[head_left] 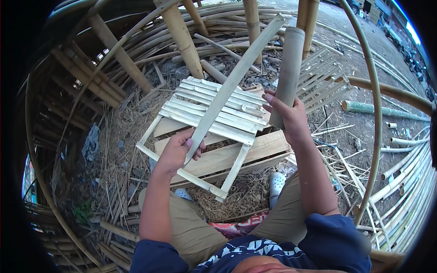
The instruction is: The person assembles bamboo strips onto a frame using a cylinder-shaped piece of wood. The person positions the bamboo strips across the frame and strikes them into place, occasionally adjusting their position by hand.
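A flat bamboo strip (232,84) slants from near left to far right, the fingers of the left hand (179,150) clamped on its near end. To its right, a thick bamboo tube (290,63) stands tilted, its lower part gripped by the closed fingers of the right hand (291,113). Below the strip, a slatted frame (180,110) lies on a wooden bench (268,146); I cannot tell whether strip and slats touch. Farther right is another slatted panel (323,84), with a green pole (382,110) beyond and a pile of thin poles (409,191) nearer. A crumpled cloth (91,143) lies left.
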